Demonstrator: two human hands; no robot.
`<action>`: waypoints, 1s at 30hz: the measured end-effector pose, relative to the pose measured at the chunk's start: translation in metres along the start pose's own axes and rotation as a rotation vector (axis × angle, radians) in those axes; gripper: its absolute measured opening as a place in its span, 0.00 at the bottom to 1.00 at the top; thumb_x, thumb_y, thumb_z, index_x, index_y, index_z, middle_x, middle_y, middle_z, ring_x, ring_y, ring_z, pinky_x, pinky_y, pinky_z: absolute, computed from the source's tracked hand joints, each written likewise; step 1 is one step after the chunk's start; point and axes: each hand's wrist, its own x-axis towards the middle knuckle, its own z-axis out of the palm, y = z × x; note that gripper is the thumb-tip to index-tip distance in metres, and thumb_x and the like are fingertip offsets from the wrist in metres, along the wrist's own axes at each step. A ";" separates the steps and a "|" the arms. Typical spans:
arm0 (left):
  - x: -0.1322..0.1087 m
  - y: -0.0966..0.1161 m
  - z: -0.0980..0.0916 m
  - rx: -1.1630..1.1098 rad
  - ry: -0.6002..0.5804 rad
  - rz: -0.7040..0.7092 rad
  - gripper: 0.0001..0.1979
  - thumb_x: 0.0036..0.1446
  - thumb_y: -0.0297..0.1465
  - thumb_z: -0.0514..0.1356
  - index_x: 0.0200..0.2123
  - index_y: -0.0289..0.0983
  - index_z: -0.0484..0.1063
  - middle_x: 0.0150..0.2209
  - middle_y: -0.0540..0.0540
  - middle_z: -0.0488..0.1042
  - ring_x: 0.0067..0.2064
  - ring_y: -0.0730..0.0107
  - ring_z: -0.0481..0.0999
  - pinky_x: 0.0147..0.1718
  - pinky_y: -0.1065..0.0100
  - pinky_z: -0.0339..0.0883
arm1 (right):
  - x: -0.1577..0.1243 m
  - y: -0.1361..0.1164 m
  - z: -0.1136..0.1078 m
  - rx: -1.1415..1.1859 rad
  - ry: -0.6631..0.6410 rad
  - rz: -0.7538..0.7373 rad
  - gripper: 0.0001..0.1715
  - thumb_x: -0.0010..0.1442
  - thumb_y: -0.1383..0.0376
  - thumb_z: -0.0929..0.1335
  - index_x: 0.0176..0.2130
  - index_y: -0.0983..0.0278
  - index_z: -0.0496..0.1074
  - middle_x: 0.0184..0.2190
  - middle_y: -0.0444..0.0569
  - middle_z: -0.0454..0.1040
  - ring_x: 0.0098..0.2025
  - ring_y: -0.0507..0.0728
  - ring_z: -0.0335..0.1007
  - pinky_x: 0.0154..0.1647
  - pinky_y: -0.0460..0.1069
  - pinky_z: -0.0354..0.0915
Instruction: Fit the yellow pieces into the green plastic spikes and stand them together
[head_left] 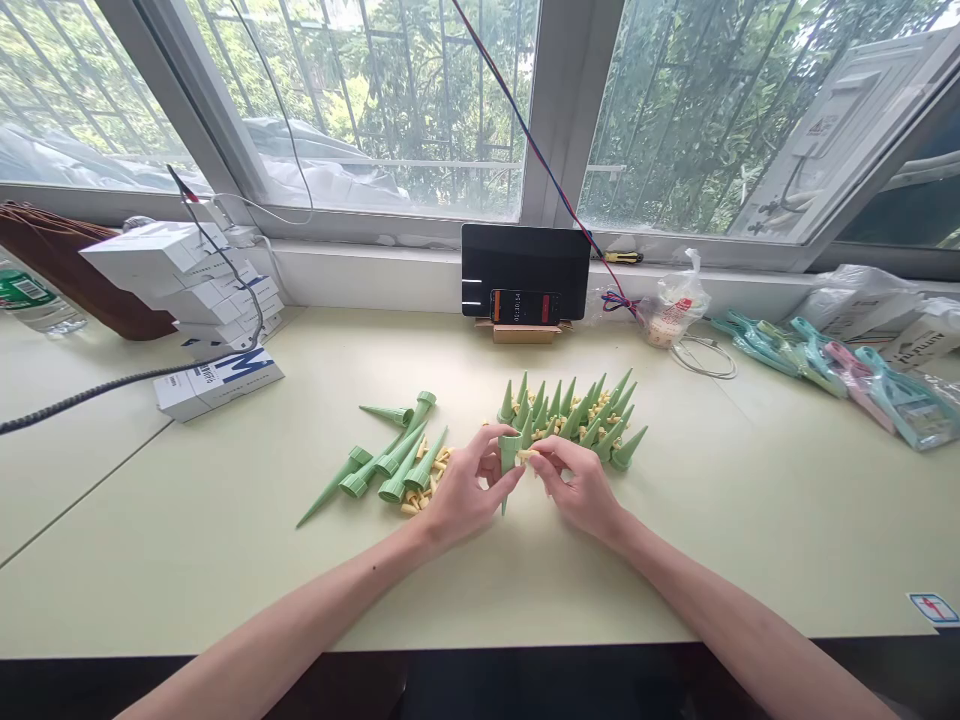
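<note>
My left hand point(466, 487) is closed around a green plastic plant watering spike point(509, 452), its wide collar up and its tip pointing down. Between the thumb and fingers of my right hand point(576, 484) is a small yellow valve piece point(524, 456), held against the spike's side just below the collar. Left of my left hand lie several loose green spikes point(390, 455) and a heap of small yellow pieces point(417, 500), partly hidden by that hand. Beyond my right hand, rows of green spikes point(577, 411) stand points up, with yellow pieces among them.
A phone point(523, 307) showing a timer leans against a black tablet point(480, 260) at the back. White boxes point(217, 385) are stacked at the left. A plastic bag point(673, 310), a white cable point(705, 360) and wrapped teal and pink tools point(855, 375) lie at the right.
</note>
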 end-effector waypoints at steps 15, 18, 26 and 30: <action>0.001 0.002 -0.001 -0.077 -0.003 -0.036 0.18 0.62 0.36 0.60 0.54 0.39 0.64 0.23 0.57 0.60 0.23 0.77 0.62 0.25 0.74 0.59 | 0.000 0.000 0.000 0.015 -0.015 0.004 0.13 0.70 0.58 0.63 0.39 0.64 0.71 0.29 0.46 0.72 0.22 0.50 0.64 0.24 0.47 0.63; 0.001 0.004 -0.001 -0.060 0.003 -0.025 0.18 0.62 0.35 0.60 0.53 0.39 0.64 0.23 0.57 0.60 0.23 0.77 0.62 0.25 0.74 0.60 | 0.000 0.000 0.000 0.024 -0.031 0.017 0.16 0.71 0.56 0.62 0.37 0.64 0.70 0.27 0.45 0.70 0.22 0.50 0.63 0.24 0.47 0.62; 0.001 0.000 0.000 0.003 -0.011 0.001 0.17 0.62 0.35 0.60 0.53 0.39 0.64 0.23 0.57 0.60 0.23 0.77 0.61 0.25 0.73 0.61 | 0.000 0.003 0.000 -0.013 -0.043 0.015 0.22 0.72 0.54 0.60 0.30 0.62 0.67 0.19 0.42 0.65 0.21 0.51 0.61 0.25 0.47 0.60; 0.000 -0.003 0.000 0.027 -0.021 0.015 0.17 0.62 0.35 0.60 0.54 0.39 0.64 0.23 0.57 0.59 0.23 0.76 0.61 0.25 0.73 0.61 | -0.002 0.006 0.000 -0.027 -0.059 0.018 0.25 0.72 0.54 0.59 0.27 0.62 0.66 0.17 0.41 0.62 0.20 0.51 0.58 0.24 0.47 0.58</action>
